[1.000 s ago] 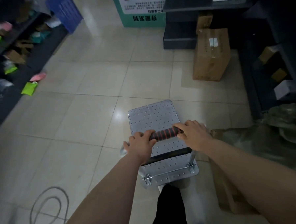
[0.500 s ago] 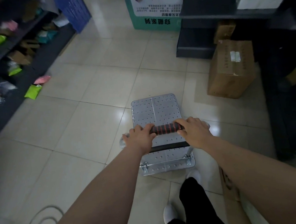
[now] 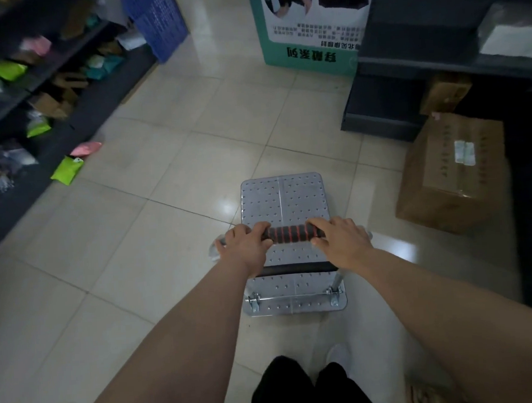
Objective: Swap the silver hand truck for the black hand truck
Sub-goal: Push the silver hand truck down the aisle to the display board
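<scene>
Standing on the shiny pale tile floor (image 3: 171, 187), a person holds the silver metal hand truck with the flat dotted deck (image 3: 284, 200) by its black and red ribbed handle grip (image 3: 291, 233). The left hand (image 3: 245, 247) is wrapped tight around the left end of the grip, and the right hand (image 3: 340, 240) is curled over the right end — both are gripping it. The cart sits on the floor right in front of the person's legs. A brown cardboard box (image 3: 451, 173) rests on the floor near the cart's right side. Dark shelves with bright little packets (image 3: 37, 99) run along the left — well apart from the cart. A blue plastic crate (image 3: 156, 22) stands far back.
</scene>
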The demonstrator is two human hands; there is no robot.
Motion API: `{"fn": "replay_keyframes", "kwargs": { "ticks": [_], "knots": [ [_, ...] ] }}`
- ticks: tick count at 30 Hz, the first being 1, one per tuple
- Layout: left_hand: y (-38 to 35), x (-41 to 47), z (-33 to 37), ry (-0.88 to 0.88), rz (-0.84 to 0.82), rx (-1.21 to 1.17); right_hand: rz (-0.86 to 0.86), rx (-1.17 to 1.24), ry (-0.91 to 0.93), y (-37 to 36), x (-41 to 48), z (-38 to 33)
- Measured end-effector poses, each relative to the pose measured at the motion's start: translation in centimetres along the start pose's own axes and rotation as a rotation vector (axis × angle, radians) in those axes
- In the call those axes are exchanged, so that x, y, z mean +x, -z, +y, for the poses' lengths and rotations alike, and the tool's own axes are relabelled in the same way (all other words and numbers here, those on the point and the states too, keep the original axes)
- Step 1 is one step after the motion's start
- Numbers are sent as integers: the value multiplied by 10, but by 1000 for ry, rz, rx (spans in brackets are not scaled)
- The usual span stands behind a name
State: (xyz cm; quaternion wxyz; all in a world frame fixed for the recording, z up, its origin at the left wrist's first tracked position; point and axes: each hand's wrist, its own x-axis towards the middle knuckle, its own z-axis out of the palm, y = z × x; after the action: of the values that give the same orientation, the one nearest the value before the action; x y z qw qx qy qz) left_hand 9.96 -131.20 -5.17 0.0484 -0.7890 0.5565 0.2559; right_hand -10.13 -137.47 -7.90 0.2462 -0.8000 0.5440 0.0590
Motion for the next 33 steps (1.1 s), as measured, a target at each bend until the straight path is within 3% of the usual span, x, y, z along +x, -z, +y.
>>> {"fn": "replay_keyframes", "kwargs": {
  "ticks": [13, 25, 33],
  "knots": [
    [78, 190, 8, -52, 11, -52, 6, -12, -57, 76, 185, -4],
    [182, 339, -9, -92, 22, 82, 105, 22, -61, 125, 343, -41],
    [242, 442, 2, -48, -29, 87, 7, 6, -13, 173, 455, -40]
  ]
}}
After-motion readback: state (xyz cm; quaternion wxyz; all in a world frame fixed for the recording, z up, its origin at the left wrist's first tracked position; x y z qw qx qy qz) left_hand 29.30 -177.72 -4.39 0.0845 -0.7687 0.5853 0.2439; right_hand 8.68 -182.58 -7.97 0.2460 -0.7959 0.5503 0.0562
